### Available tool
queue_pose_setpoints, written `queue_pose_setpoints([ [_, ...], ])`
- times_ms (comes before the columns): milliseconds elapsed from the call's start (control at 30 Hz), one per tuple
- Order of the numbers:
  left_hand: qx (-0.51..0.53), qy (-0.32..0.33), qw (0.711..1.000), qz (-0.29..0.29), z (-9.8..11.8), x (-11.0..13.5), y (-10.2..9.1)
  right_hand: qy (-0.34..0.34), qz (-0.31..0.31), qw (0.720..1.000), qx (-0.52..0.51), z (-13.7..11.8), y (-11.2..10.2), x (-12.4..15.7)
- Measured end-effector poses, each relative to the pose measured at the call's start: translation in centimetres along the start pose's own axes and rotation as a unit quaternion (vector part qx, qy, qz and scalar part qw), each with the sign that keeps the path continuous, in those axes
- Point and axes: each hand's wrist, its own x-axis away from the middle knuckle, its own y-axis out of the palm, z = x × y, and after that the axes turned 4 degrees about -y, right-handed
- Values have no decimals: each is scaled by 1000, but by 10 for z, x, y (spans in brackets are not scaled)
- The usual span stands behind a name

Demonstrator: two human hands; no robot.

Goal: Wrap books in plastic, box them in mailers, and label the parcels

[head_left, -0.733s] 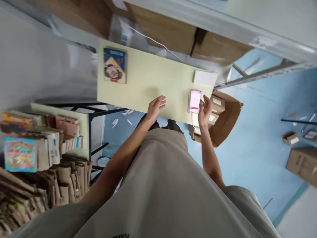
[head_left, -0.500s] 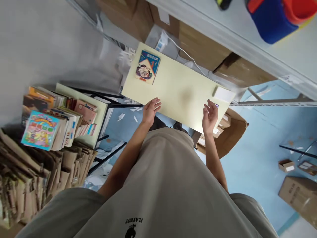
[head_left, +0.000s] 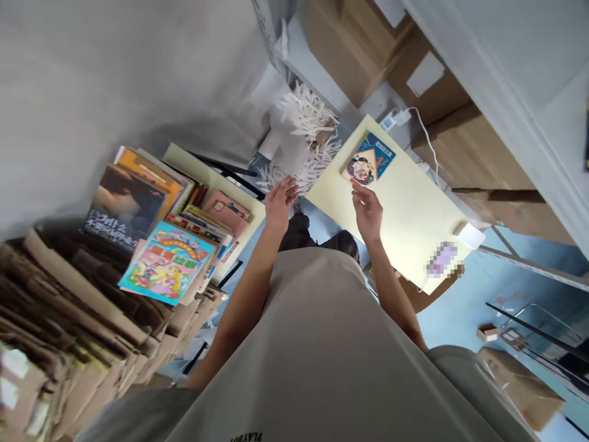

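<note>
My left hand (head_left: 278,201) is in the air just off the left edge of a pale yellow table (head_left: 400,215), its fingers loosely apart and holding nothing. Over the table's near edge hovers my right hand (head_left: 368,212), also empty with fingers apart, its tips close to a blue and cream book (head_left: 368,159). That book lies flat on the table's far left part. A white box (head_left: 469,235) and a pixelated purple object (head_left: 442,258) rest at the table's right end.
Stacked books, topped by a bright blue picture book (head_left: 168,263), stand to my left above folded cardboard (head_left: 87,294). Shredded paper (head_left: 313,116) lies behind the table's left end. Cardboard boxes (head_left: 488,147) fill the shelf beyond. A white cable (head_left: 427,138) runs along the table's back edge.
My view and body have turned left, so the table appears farther right and the book stack nearer. My right hand has shifted from the table's right end toward the book.
</note>
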Motion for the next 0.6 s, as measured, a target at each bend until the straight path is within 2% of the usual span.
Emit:
queue_pose_setpoints([
  [67,13,-9,1000,21,17,-26,-13,9,-27,1000,3,-7,38,-13],
  [133,25,-22,998,44,28,-51,-17,19,-57,998,4,-12,69,-25],
  [300,47,-75,989,123,39,-108,-12,58,-120,991,16,-11,119,-60],
  [467,48,-112,978,171,34,-176,-11,91,-137,986,16,12,155,-104],
  [600,57,-142,966,208,10,-254,-20,120,-133,984,8,43,181,-131],
])
